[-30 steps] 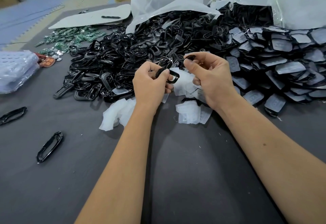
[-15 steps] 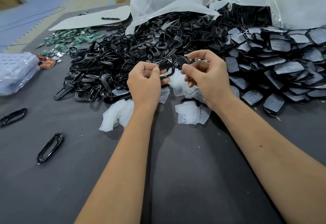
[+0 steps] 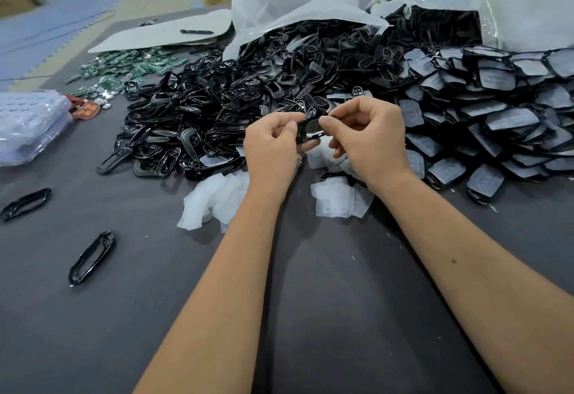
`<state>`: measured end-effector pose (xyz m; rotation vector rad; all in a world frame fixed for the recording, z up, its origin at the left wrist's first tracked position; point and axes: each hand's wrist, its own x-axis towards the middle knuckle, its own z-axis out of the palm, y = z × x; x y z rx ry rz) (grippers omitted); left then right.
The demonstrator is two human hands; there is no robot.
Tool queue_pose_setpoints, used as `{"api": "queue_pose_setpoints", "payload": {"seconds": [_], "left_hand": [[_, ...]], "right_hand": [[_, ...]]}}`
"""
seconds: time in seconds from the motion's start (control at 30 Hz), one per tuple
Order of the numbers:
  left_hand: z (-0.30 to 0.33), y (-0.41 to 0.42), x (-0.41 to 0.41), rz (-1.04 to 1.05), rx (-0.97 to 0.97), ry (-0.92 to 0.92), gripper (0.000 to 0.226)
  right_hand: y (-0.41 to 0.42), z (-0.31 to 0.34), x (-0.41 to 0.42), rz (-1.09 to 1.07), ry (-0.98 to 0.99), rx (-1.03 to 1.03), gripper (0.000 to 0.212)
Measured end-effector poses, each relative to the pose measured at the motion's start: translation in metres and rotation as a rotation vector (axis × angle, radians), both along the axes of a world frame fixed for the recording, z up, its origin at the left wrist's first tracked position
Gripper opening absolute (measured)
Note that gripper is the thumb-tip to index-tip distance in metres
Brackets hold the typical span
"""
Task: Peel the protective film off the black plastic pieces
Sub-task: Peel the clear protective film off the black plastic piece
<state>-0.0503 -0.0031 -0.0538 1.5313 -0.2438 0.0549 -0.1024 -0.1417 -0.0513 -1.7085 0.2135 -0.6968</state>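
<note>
1. Your left hand (image 3: 271,142) grips a black plastic piece (image 3: 310,131), raised above the table (image 3: 310,300).
2. Your right hand (image 3: 369,137) pinches the piece's top edge, thumb against forefinger.
3. The piece sits between both hands, above the peeled film scraps (image 3: 214,198).

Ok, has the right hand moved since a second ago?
Yes. The right hand has closed leftward toward the left hand, judged against the peeled film scraps lying below; both now pinch the black piece.
</note>
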Motion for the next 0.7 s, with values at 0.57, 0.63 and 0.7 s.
{"api": "queue_pose_setpoints", "payload": {"seconds": [0.57, 0.63, 0.7], "left_hand": [[-0.0027, -0.0034, 0.0012, -0.012, -0.021, 0.003, 0.028], [-0.0028, -0.0038, 0.0007, -0.018, -0.01, -0.009, 0.028], [-0.0026, -0.0038, -0.0001, -0.018, 0.013, -0.024, 0.027]], "right_hand": [[0.0027, 0.0005, -0.0004, -0.087, 0.039, -0.169, 0.011], [0.004, 0.0008, -0.0009, -0.12, 0.049, -0.221, 0.013], [0.0051, 0.0018, -0.0017, -0.144, 0.05, -0.254, 0.014]]}}
